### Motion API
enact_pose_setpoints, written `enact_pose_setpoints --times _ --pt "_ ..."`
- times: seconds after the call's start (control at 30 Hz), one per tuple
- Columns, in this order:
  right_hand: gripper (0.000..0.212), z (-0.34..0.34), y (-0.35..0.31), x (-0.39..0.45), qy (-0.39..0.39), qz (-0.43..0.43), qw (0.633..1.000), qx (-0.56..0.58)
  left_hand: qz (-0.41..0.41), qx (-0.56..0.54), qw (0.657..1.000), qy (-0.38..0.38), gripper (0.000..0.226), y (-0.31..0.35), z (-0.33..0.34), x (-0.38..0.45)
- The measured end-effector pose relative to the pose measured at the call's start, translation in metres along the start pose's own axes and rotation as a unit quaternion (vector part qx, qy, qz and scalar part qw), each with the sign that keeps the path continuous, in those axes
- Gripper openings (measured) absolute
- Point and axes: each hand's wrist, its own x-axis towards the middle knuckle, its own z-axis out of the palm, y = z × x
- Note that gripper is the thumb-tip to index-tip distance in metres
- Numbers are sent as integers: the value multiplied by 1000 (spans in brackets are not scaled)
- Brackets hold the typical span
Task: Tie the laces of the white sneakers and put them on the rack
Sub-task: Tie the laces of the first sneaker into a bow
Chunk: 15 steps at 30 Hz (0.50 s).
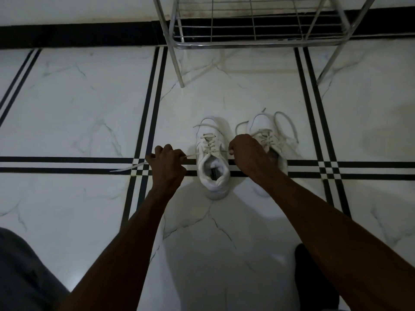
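Note:
Two white sneakers stand side by side on the tiled floor, toes pointing away from me. The left sneaker (212, 158) has its opening toward me. My left hand (167, 163) is closed on one end of its lace (129, 168), pulled out to the left, with the tip trailing on the floor. My right hand (246, 151) pinches the other lace end at the sneaker's right side. The right sneaker (267, 131) sits partly behind my right wrist, its loose laces looped on the floor around it.
A metal wire shoe rack (253, 34) stands against the wall just beyond the sneakers, its front legs on the floor. My knee in grey cloth (24, 272) is at the lower left. A dark shape (312, 277) lies under my right forearm.

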Motion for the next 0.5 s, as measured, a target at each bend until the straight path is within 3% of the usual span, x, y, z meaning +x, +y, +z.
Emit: enact_pose_setpoints --times 0.1,0.2,0.3,0.4,0.5 --pt "18 0 -1 0 29 -19 999 7 14 -38 999 -15 26 4 1 0" --pt "28 0 4 -3 10 -63 990 128 61 -115 991 -30 31 8 4 3" --pt "28 2 4 -8 43 -82 977 190 69 -211 974 -36 33 11 11 5" --pt "14 4 4 -9 82 -82 978 176 45 -194 980 15 21 15 11 4" --pt "15 3 1 -8 85 -61 986 130 54 -103 993 23 11 20 6 3"
